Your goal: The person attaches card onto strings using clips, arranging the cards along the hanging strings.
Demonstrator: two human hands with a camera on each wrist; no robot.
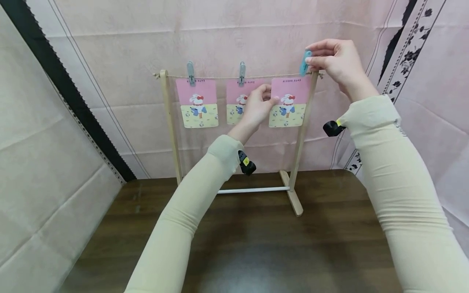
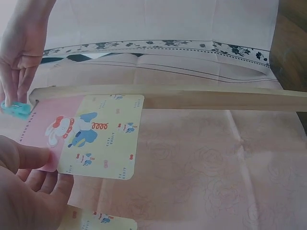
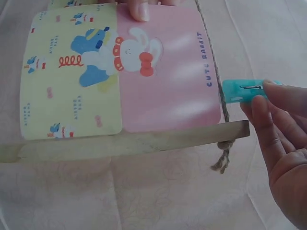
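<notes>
My left hand [image 1: 259, 106] pinches the left edge of a pink and yellow rabbit card [image 1: 289, 101], holding it just below the cord [image 1: 271, 76] at the rack's right end. My right hand [image 1: 338, 65] pinches a turquoise clothespin [image 1: 305, 63] between thumb and fingers. In the right wrist view the clothespin's tip [image 3: 230, 91] meets the cord beside the card's top edge; whether it bites the card I cannot tell. Two like cards hang from the cord to the left: one card [image 1: 198, 116] under a grey-blue clothespin [image 1: 191, 73], another card [image 1: 232, 93] under a second clothespin [image 1: 242, 74], partly hidden by my left hand.
The wooden rack has a left post [image 1: 169, 118], a right post [image 1: 301, 134], a white lower bar [image 1: 253, 190] and a foot [image 1: 293, 199] on the dark wooden table [image 1: 256, 252]. Pale pink cloth [image 1: 146, 44] hangs behind and at both sides.
</notes>
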